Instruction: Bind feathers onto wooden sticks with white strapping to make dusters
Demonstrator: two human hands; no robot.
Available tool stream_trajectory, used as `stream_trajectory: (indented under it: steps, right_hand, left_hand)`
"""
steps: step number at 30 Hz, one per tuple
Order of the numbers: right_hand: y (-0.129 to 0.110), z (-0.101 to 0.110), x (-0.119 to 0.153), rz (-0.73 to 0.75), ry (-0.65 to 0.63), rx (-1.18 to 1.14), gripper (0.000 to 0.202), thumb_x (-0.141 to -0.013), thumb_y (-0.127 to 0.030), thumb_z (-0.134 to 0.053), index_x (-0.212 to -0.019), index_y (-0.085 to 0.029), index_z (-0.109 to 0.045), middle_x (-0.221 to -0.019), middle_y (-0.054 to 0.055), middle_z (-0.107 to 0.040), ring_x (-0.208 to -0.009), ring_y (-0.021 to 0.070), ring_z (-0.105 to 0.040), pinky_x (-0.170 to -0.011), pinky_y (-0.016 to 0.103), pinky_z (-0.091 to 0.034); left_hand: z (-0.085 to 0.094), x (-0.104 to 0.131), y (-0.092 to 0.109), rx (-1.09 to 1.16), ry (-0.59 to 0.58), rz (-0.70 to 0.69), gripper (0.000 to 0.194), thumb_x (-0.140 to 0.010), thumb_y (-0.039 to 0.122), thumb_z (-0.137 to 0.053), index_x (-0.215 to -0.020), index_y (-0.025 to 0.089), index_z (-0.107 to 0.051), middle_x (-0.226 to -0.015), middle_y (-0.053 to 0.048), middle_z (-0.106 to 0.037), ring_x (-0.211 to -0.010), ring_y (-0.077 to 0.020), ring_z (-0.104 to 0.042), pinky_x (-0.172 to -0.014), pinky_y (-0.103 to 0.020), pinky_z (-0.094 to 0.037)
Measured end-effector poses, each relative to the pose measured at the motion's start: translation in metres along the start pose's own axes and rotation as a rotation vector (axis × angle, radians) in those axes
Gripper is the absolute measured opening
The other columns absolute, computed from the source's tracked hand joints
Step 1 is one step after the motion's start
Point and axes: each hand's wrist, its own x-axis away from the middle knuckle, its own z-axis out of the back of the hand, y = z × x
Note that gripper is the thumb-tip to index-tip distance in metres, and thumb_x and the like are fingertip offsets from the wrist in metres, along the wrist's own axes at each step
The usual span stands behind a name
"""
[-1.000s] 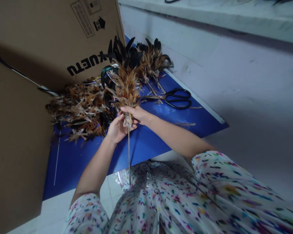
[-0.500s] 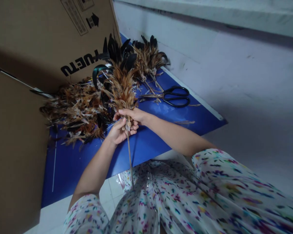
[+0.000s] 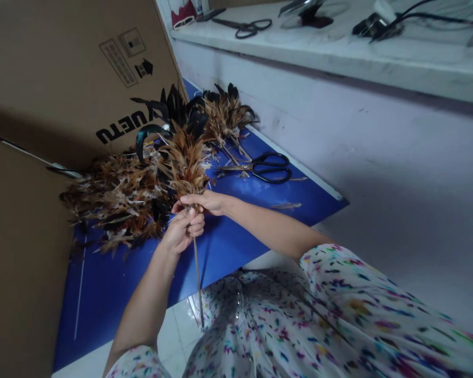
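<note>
A feather duster (image 3: 183,160) of brown and black feathers stands up on a thin stick (image 3: 198,283) that runs down toward my lap. My left hand (image 3: 181,231) is wrapped around the stick just under the feathers. Right above it, my right hand (image 3: 205,202) pinches the base of the feather bundle. Both hands hover over a blue mat (image 3: 236,231). A heap of loose brown and black feathers (image 3: 114,199) lies on the mat to the left of my hands.
Black scissors (image 3: 266,167) lie on the mat beyond my hands, beside another feather bunch (image 3: 224,113). Large cardboard boxes (image 3: 63,68) close off the left side. A white ledge (image 3: 339,47) at the top carries a second pair of scissors (image 3: 246,26) and cables.
The view has tilted up, bringing the ledge and its objects into sight. My left hand has closed more tightly round the stick below the feathers; my right hand stays at the bundle's base.
</note>
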Motion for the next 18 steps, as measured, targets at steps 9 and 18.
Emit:
stream_trajectory:
  steps: [9,18]
  right_hand:
    - [-0.040,0.035,0.002,0.094,0.431,0.305,0.030,-0.082,-0.044,-0.064,-0.085,-0.014,-0.064,-0.083,0.005,-0.068,-0.074,0.0131,-0.062,-0.069,0.027,-0.051]
    - [-0.085,0.121,-0.033,-0.107,0.978,1.508,0.029,-0.085,-0.013,-0.048,-0.102,-0.015,-0.072,-0.105,0.013,-0.071,-0.101,0.0242,-0.064,-0.086,0.033,-0.047]
  left_hand:
    - [0.007,0.005,0.013,0.009,0.133,-0.206,0.028,-0.076,0.031,-0.074,-0.083,0.013,-0.054,-0.057,0.008,-0.031,-0.041,-0.0007,-0.021,-0.039,-0.014,-0.017]
    - [0.016,0.002,0.014,0.021,0.253,-0.277,0.034,-0.073,0.032,-0.076,-0.076,0.015,-0.047,-0.056,0.009,-0.033,-0.041,-0.0005,-0.021,-0.039,-0.014,-0.017]
